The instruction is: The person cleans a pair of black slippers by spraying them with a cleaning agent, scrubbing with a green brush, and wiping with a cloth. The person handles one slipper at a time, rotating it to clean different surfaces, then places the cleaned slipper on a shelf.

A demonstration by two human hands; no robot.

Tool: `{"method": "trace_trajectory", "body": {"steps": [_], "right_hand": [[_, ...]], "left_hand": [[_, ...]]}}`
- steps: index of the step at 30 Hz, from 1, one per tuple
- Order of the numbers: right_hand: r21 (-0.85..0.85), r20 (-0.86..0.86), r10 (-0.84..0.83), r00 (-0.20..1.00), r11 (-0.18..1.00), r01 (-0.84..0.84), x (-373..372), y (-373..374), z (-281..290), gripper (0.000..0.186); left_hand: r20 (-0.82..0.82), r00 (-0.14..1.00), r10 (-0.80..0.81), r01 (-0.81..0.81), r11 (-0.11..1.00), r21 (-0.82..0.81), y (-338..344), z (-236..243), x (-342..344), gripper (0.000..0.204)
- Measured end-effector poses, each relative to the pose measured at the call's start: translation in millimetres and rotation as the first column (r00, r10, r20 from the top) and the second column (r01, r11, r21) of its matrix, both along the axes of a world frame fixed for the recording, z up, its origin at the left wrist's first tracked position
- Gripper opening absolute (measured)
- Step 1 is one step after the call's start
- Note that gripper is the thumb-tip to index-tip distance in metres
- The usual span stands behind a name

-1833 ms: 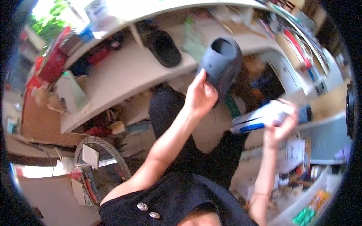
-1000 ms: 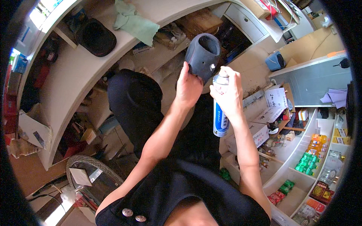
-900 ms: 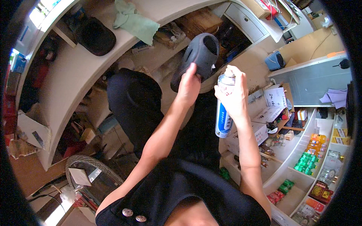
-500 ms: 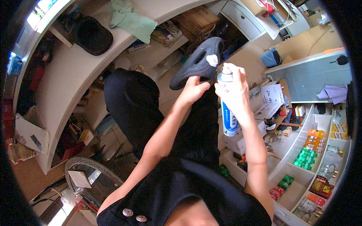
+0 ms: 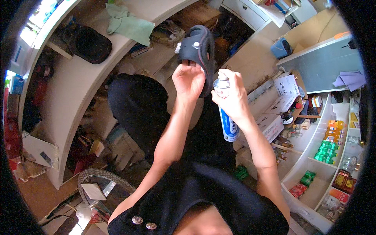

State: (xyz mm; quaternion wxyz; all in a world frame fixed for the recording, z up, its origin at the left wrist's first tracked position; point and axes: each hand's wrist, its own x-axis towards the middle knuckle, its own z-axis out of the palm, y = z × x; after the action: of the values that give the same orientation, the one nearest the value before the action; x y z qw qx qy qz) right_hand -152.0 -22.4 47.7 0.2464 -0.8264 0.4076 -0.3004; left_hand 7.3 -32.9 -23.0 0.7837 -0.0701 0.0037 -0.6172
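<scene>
My left hand (image 5: 189, 80) grips a dark grey rubber slipper (image 5: 199, 47) with its fingers inside the opening, turning the slipper up on its side. Two small dabs of white foam (image 5: 197, 45) sit on the upper. Just below and to the right of it, my right hand (image 5: 231, 92) is wrapped round a white and blue spray can (image 5: 229, 127), held upright with the index finger on the top nozzle. A second dark slipper (image 5: 90, 45) lies on the curved white counter at the upper left, near a pale green cloth (image 5: 129, 25).
The curved white counter (image 5: 66, 102) runs along my left, above cluttered shelves. A bicycle wheel (image 5: 90, 176) is at the lower left. White boxes (image 5: 269, 125), a grey panel (image 5: 313, 70) and a shelf unit with bottles (image 5: 327, 150) stand on the right. A blue container (image 5: 279, 49) is at the upper right.
The slipper has been turned over to different angles in my left hand, and white foam has appeared on it. The can swung upright from lying sideways and has stayed in my right hand.
</scene>
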Motion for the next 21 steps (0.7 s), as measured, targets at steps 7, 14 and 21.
{"method": "trace_trajectory", "body": {"steps": [7,14,21], "right_hand": [[-0.013,-0.079,0.011,0.997,1.000,-0.012,4,5,-8,0.063],[-0.099,0.146,-0.006,0.989,0.995,0.020,-3,-20,39,0.079],[-0.629,0.517,0.452,0.727,0.777,-0.035,99,-149,154,0.084]], "left_hand": [[-0.070,0.995,0.070,-0.069,0.997,0.018,-5,5,8,0.058],[-0.007,0.999,0.035,-0.034,0.995,0.095,4,8,15,0.060],[0.051,0.998,0.025,-0.035,0.978,0.204,4,-2,14,0.053]]}}
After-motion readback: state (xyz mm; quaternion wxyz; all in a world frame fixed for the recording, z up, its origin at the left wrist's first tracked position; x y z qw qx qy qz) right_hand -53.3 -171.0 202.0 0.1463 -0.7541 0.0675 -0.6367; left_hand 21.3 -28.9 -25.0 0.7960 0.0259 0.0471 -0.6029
